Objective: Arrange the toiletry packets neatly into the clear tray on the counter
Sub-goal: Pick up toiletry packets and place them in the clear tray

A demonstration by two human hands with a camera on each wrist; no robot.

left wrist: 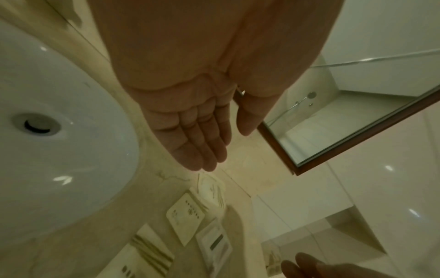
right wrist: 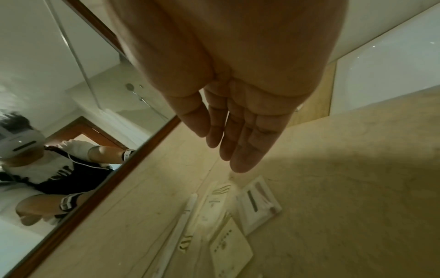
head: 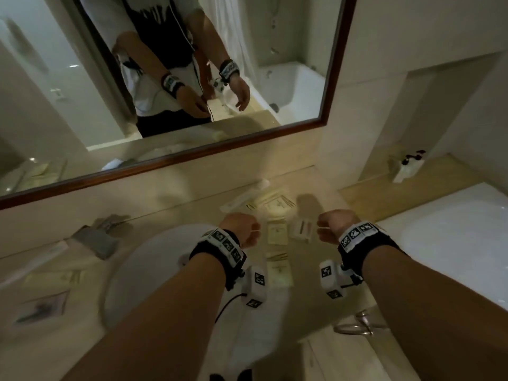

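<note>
Several cream and white toiletry packets lie scattered on the beige counter (head: 324, 303) between my hands. Among them are a square cream packet (head: 277, 233) (left wrist: 186, 212) (right wrist: 229, 248), a white box with a dark strip (head: 302, 229) (left wrist: 215, 242) (right wrist: 258, 203), and a long thin packet (head: 242, 200) (right wrist: 181, 235) near the wall. My left hand (head: 247, 232) (left wrist: 226, 148) hovers above them with straight fingers, empty. My right hand (head: 330, 229) (right wrist: 221, 150) hovers likewise, empty. A blurred, shallow tray-like thing (head: 41, 306) sits at the far left of the counter.
A white sink basin (head: 154, 270) (left wrist: 59, 131) is set into the counter left of the packets, with a faucet (head: 101, 235) behind it. The framed mirror (head: 192, 78) runs along the wall. A bathtub (head: 453, 243) lies to the right, and a towel ring (head: 360, 324) hangs below the counter edge.
</note>
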